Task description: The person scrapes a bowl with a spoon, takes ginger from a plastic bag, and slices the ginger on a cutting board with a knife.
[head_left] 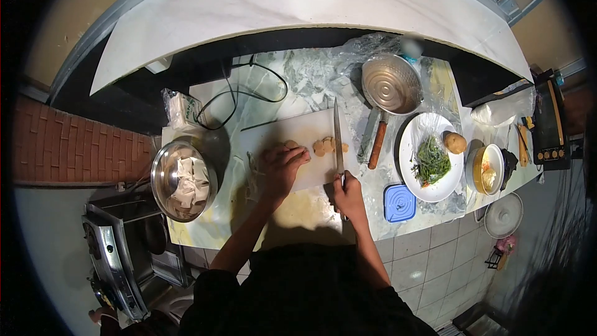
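Observation:
My right hand (349,198) grips the handle of a long kitchen knife (337,134), its blade pointing away from me over the right side of a white cutting board (305,177). Several light brown slices (323,147), which look like potato, lie on the board just left of the blade. My left hand (285,165) rests on the board's left part, fingers bent and close together. At its fingertips shows a light brown piece of food (290,144), partly covered by the hand.
A steel bowl (157,180) with pale folded pieces stands left. Rightward are a saucepan (392,84), a blue lid (399,203), a white plate (429,191) with greens and a potato (455,143), and a small bowl (476,171). A black cable (286,87) lies behind. Another person's hand (96,316) shows lower left.

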### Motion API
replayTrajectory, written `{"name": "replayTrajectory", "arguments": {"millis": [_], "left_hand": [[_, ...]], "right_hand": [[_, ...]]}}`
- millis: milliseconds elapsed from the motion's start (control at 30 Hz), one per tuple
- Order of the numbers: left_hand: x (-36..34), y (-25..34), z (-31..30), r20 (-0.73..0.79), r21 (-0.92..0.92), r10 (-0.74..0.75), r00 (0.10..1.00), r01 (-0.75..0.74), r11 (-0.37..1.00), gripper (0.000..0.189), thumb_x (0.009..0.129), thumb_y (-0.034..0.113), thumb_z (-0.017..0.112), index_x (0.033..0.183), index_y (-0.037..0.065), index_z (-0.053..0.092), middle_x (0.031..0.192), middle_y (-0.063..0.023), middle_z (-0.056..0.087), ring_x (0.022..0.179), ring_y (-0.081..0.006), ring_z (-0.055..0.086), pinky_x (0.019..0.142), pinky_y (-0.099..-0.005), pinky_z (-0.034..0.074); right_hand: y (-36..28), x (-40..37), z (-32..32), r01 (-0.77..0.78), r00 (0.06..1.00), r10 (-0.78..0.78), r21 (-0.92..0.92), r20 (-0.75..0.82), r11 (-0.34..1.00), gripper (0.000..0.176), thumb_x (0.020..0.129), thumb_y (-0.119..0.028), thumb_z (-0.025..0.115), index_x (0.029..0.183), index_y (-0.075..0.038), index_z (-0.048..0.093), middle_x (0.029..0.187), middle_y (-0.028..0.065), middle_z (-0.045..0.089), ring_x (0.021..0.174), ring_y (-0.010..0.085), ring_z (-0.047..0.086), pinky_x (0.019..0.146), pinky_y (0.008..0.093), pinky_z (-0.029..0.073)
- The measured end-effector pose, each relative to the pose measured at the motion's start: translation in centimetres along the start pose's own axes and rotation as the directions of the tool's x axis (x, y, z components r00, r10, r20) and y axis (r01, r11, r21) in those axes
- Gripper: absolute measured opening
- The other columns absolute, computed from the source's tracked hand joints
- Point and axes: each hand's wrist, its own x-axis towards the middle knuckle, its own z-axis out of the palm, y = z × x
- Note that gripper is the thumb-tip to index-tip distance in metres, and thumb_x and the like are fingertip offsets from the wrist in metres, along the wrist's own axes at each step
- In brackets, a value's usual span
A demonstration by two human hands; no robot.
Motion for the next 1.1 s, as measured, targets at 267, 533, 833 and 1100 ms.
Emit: {"name": "replayTrajectory", "arguments": {"millis": [267, 533, 833, 1100], "left_hand": [[0.7, 0.5, -0.8, -0.050, 0.044, 0.053, 0.997, -0.051, 0.998, 0.015, 0.074, 0.019, 0.073, 0.089, 0.022, 0.074, 0.103, 0.0122, 0.066, 0.099, -0.0143, 0.053, 0.092, -0.0364, 0.034], [0.8, 0.3, -0.7, -0.048, 0.004, 0.047, 0.998, -0.047, 0.999, 0.016, 0.074, 0.017, 0.073, 0.090, 0.021, 0.073, 0.104, 0.0102, 0.066, 0.102, -0.0147, 0.054, 0.093, -0.0372, 0.034], [1.0, 0.7, -0.9, -0.054, -0.010, 0.035, 0.998, -0.035, 0.999, 0.016, 0.075, 0.016, 0.073, 0.090, 0.020, 0.073, 0.104, 0.0089, 0.067, 0.103, -0.0151, 0.055, 0.093, -0.0385, 0.034], [0.2, -0.4, 0.1, -0.039, -0.016, 0.046, 0.998, -0.047, 0.999, 0.017, 0.077, 0.017, 0.071, 0.093, 0.020, 0.073, 0.105, 0.0104, 0.067, 0.103, -0.0152, 0.053, 0.092, -0.0370, 0.034]], "right_hand": [[-3.6, 0.3, -1.4, -0.362, 0.927, 0.338, 0.145, 0.164, 0.921, 0.021, 0.093, -0.013, 0.050, 0.090, 0.007, 0.053, 0.056, 0.0185, 0.054, 0.045, 0.0254, 0.058, 0.045, 0.0391, 0.044], [-0.4, 0.2, -0.1, -0.117, 0.989, 0.113, 0.042, 0.092, 0.992, 0.023, 0.098, -0.015, 0.046, 0.090, 0.006, 0.048, 0.048, 0.0057, 0.048, 0.031, 0.0131, 0.044, 0.031, 0.0298, 0.034], [-2.2, -0.3, -0.5, 0.055, 0.987, -0.096, -0.290, -0.130, 0.956, 0.023, 0.095, -0.013, 0.050, 0.089, 0.010, 0.051, 0.054, 0.0225, 0.053, 0.044, 0.0348, 0.055, 0.044, 0.0425, 0.040], [-5.1, -2.1, 1.7, 0.003, 0.986, 0.047, -0.291, 0.163, 0.957, 0.025, 0.092, -0.013, 0.049, 0.105, 0.008, 0.051, 0.085, 0.0333, 0.060, 0.081, 0.0508, 0.058, 0.071, 0.0558, 0.046]]}}
